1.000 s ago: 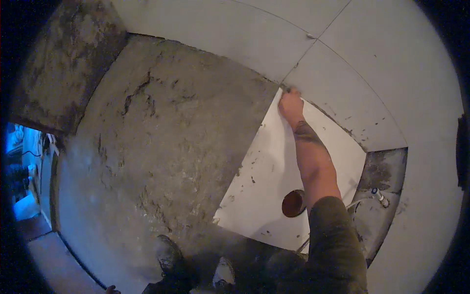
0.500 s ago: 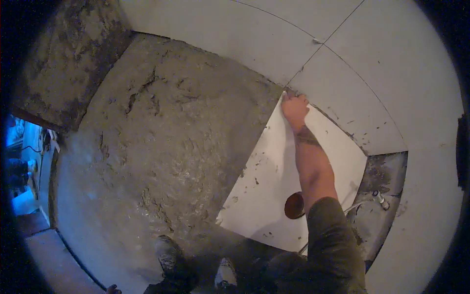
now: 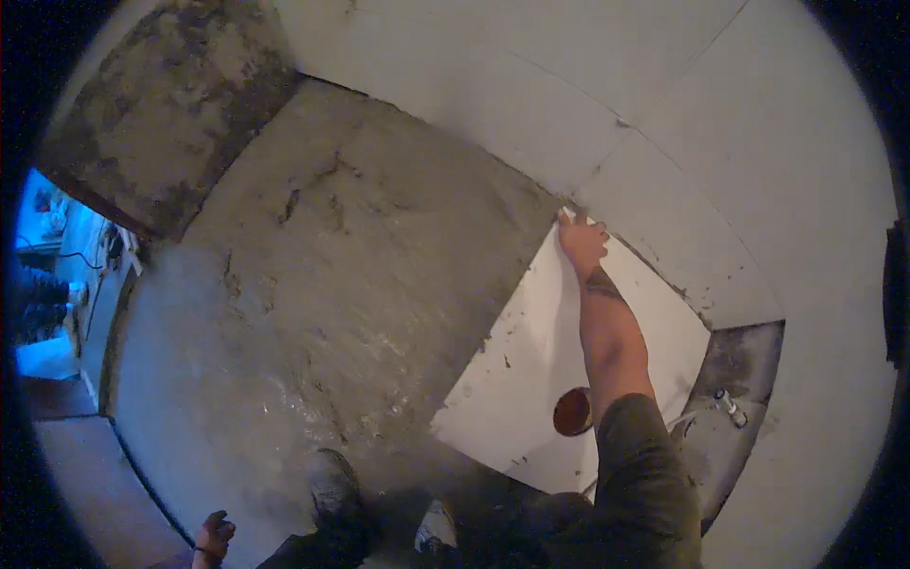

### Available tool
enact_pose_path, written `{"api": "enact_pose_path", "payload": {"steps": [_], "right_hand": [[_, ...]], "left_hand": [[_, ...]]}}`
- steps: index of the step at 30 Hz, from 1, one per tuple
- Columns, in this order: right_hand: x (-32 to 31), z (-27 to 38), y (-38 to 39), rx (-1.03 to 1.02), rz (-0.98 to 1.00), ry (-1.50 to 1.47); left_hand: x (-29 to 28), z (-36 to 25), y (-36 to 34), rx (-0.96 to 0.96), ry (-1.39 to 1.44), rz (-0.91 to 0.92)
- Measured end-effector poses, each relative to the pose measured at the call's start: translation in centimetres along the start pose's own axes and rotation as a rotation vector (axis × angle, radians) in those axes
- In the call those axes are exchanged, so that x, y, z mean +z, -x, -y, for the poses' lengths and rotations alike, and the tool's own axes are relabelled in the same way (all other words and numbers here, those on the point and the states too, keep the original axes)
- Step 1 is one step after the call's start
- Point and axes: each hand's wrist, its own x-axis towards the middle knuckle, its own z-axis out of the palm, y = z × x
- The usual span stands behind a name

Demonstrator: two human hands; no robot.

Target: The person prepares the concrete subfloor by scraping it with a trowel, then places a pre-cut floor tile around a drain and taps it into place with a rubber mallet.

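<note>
A large white tile (image 3: 512,379) with a round hole (image 3: 573,412) lies on the floor against the wall, with grey specks on its face. My right hand (image 3: 582,241) rests on its far corner, thumb and fingers apart, by the tile's edge and the wall. My right forearm stretches across the tile and partly covers the hole's right side. To its left spreads wet grey mortar (image 3: 379,266). At the lower left, my left hand (image 3: 214,534) is raised low with its fingers loosely bent and apart. It holds nothing visible.
Pale tiled walls (image 3: 720,199) rise at the far side and right. A pipe fitting (image 3: 728,406) sticks out in the bare gap beside the white tile. A mortar-smeared block (image 3: 171,114) stands at the far left. My shoes (image 3: 332,484) stand at the mortar's near edge.
My left hand has come further into view at the lower left. The view has shifted, so the scene sits a little lower. My right hand stays at the tile's far corner.
</note>
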Motion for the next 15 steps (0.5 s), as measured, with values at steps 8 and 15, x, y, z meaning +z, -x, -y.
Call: {"api": "enact_pose_path", "payload": {"steps": [8, 15], "right_hand": [[3.0, 11.0, 5.9, -0.576, -0.06, 0.023], [-1.8, 23.6, 33.6, -0.989, 0.398, -0.142]], "left_hand": [[1.8, -8.6, -4.3, 0.075, -0.007, 0.108], [-4.1, -14.4, -4.9, -0.016, 0.643, -0.126]]}}
